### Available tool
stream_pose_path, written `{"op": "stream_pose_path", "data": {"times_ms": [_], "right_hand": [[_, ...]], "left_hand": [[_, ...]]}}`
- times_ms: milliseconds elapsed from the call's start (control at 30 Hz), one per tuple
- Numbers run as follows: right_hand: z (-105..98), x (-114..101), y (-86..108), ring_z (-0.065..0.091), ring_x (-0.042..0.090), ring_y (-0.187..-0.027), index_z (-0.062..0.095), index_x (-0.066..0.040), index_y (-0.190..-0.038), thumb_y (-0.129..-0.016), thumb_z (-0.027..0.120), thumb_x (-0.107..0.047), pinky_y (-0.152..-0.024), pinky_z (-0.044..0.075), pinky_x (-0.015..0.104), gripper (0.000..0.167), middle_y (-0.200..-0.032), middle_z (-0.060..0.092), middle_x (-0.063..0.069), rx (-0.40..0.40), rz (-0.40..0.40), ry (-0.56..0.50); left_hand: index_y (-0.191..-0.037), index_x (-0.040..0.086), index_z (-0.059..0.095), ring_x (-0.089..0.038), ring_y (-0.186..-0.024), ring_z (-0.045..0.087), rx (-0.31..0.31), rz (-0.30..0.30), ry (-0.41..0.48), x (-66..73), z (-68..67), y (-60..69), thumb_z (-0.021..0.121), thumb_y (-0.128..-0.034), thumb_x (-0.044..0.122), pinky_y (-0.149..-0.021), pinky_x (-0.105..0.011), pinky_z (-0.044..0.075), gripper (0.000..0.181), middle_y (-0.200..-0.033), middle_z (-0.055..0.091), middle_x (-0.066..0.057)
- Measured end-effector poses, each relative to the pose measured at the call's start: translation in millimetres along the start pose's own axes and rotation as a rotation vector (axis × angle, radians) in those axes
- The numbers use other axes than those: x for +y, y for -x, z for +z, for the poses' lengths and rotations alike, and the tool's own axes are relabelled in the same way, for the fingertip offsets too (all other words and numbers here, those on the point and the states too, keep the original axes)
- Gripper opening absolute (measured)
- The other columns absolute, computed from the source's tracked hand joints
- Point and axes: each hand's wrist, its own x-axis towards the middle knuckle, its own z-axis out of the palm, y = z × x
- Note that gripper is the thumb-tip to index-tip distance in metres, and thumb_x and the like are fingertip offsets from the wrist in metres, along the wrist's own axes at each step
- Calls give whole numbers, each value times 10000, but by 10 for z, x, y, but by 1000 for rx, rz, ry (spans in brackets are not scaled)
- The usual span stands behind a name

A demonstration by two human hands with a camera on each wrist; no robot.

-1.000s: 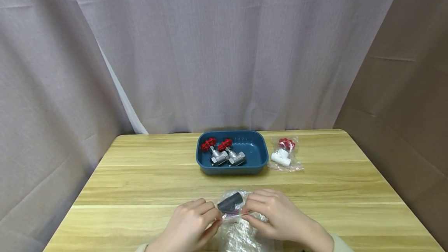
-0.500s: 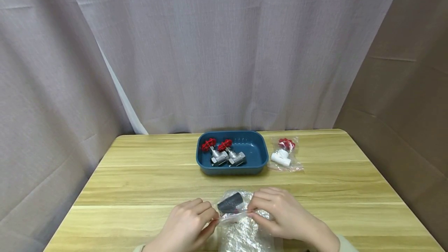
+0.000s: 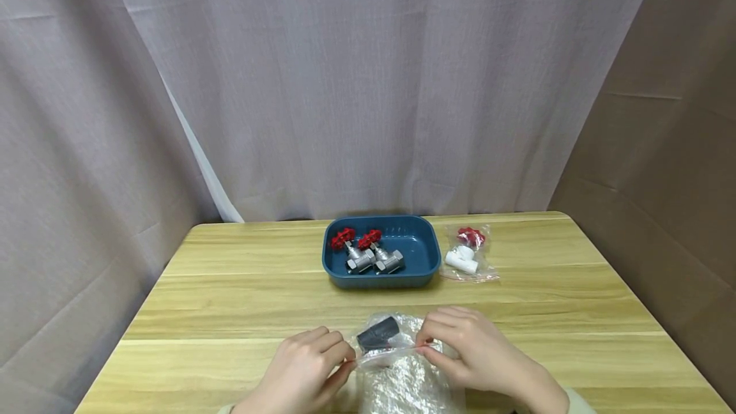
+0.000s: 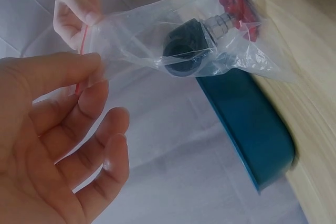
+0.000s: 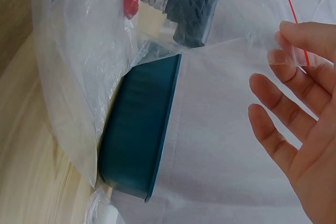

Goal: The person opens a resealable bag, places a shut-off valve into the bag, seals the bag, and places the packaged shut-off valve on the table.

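Between the two hands is a clear zip bag [image 4: 134, 38] with a red line along its mouth. Inside it lies a valve [image 5: 194, 14] with a dark grey body, a metal stem and a red handwheel. My left hand [image 3: 307, 366] pinches one end of the bag's mouth between thumb and forefinger. At the other end, my right hand [image 3: 462, 347] pinches the same edge, its remaining fingers loosely bent. The mouth is stretched between them. Under the zip bag is a larger crinkled plastic bag [image 3: 402, 388], partly hidden by it.
A blue tray [image 3: 382, 280] stands at the table's back, holding two metal valves [image 3: 361, 260] with red handwheels. Right of it lies a bagged white valve [image 3: 462, 259] with a red handwheel. Grey curtains [image 3: 368, 82] rise behind the wooden table [image 3: 230, 299].
My right hand has moved right along the bag's mouth, and my left hand has shifted slightly left. The hands are farther apart, with more of the mouth showing between them.
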Motion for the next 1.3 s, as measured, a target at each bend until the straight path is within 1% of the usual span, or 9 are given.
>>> {"op": "stream_pose_path", "data": {"times_ms": [333, 500, 600, 633, 800, 933, 1033, 1167, 1300], "right_hand": [[-17, 12, -1, 590, -33, -827, 647, -289, -902, -908, 740, -231, -768, 497, 197, 110, -904, 600, -229, 27, -23, 9], [-23, -22, -31, 608, -6, -882, 693, -275, -981, -931, 706, -245, -827, 513, 248, 60, -951, 621, -212, -9, -32, 52], [24, -71, -84, 611, 15, -915, 707, -263, -1035, -952, 671, -265, -854, 507, 257, 90, -982, 632, -192, -38, -58, 82], [53, -89, -111, 609, 20, -907, 707, -256, -1035, -948, 676, -263, -851, 505, 257, 93, -976, 633, -183, -35, -76, 85], [201, -175, -243, 588, 16, -851, 696, -247, -979, -907, 733, -258, -819, 492, 231, 83, -914, 607, -167, 5, -147, 88], [270, -207, -319, 561, 15, -792, 681, -243, -936, -916, 716, -245, -765, 478, 219, 41, -871, 579, -158, 17, -181, 98], [280, -212, -337, 554, 15, -780, 668, -238, -920, -913, 710, -232, -746, 467, 206, 43, -861, 572, -154, 14, -185, 87], [264, -198, -328, 577, 11, -818, 662, -242, -918, -904, 717, -225, -774, 479, 207, 59, -880, 587, -163, 10, -181, 74], [236, -168, -293, 600, 14, -868, 665, -238, -934, -958, 663, -260, -825, 496, 233, 32, -912, 610, -168, -17, -160, 55]], "left_hand": [[-831, 225, 660, -31, -697, 571, -6, -6, -9, 2, -14, 2, 801, -760, 151, -576, -169, 459, 174, -791, 591, 141], [-826, 233, 632, -40, -680, 554, 1, -22, -7, 18, 1, -27, 781, -765, 158, -563, -180, 448, 177, -798, 567, 146], [-842, 235, 630, -38, -680, 553, 3, -18, 6, 34, 33, -54, 745, -784, 173, -560, -173, 445, 143, -812, 561, 143], [-845, 235, 630, -39, -679, 554, 2, -17, 9, 43, 44, -66, 735, -785, 179, -559, -173, 445, 133, -815, 561, 142], [-841, 225, 634, -34, -681, 550, -12, -25, 27, 87, 82, -115, 712, -784, 174, -567, -164, 446, 109, -808, 561, 138], [-841, 223, 639, -29, -688, 551, -22, -42, 32, 98, 82, -111, 729, -790, 171, -577, -168, 453, 116, -805, 563, 140], [-847, 226, 638, -18, -700, 559, -25, -30, 35, 92, 75, -102, 752, -786, 172, -587, -157, 455, 140, -809, 570, 144], [-849, 226, 637, -15, -710, 573, -21, 1, 33, 80, 65, -89, 787, -786, 183, -599, -147, 460, 168, -808, 582, 142], [-848, 220, 641, -22, -699, 574, -16, 16, 18, 73, 57, -62, 797, -796, 200, -588, -154, 461, 166, -800, 586, 137]]}}
